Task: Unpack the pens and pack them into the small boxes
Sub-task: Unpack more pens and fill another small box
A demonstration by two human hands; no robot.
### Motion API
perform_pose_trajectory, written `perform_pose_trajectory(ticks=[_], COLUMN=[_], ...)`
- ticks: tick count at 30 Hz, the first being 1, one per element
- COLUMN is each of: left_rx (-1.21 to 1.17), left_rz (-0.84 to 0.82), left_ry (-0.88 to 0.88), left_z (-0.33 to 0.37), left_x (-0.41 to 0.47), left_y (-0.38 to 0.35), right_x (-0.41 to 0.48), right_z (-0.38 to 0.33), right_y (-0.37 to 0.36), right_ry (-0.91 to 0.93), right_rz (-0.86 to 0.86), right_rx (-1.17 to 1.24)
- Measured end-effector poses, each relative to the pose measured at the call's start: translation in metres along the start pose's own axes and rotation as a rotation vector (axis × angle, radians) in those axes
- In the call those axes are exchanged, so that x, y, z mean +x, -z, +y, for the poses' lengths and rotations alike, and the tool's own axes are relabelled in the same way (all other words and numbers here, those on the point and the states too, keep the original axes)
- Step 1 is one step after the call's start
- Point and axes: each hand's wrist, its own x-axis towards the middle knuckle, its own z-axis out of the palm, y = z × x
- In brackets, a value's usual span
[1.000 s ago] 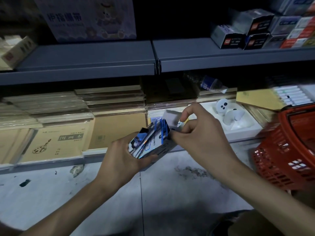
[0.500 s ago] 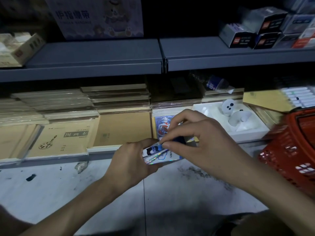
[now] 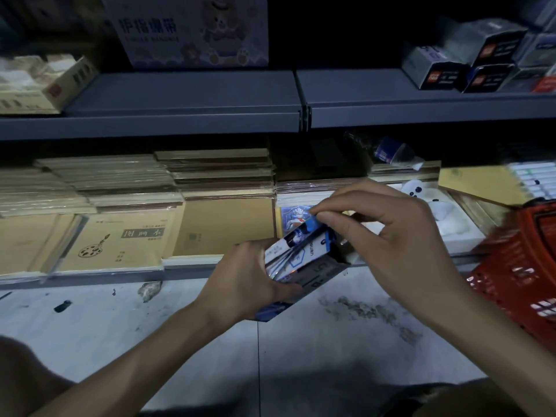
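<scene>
pens [image 3: 296,246] sit bunched in a small box [image 3: 310,267], tilted above the floor; left hand [image 3: 245,284] grips the box steady so right hand [image 3: 388,233] can pinch the top pack.

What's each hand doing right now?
Left hand: closed around the box of pen packs.
Right hand: fingertips pinching the top of a pen pack in the box.

Dim aisle: grey metal shelves [image 3: 192,94] above stained white floor [image 3: 301,341].
</scene>
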Motion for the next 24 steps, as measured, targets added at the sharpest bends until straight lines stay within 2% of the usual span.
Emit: perform_pose_trajectory(ticks=[9, 14, 17, 20, 24], left_rx=[0.004, -0.052, -0.035, -0.028, -0.061], left_rz=[-0.023, -0.030, -0.038, -0.057, -0.061], left_ry=[0.030, 0.057, 0.038, 0.040, 0.049], left_z=[-0.003, -0.006, -0.003, 0.000, 0.005], left_x=[0.004, 0.003, 0.001, 0.000, -0.002], left_y=[0.006, 0.006, 0.006, 0.006, 0.008], right_x=[0.004, 0.008, 0.012, 0.016, 0.018], right_z=[-0.002, -0.008, -0.006, -0.002, -0.003], right_y=[-0.002, 0.000, -0.002, -0.001, 0.008], right_ry=[-0.137, -0.260, -0.265, -0.280, -0.293], right_rz=[-0.009, -0.166, -0.237, -0.203, -0.184], right_rx=[0.115, 0.341, 0.288, 0.261, 0.352])
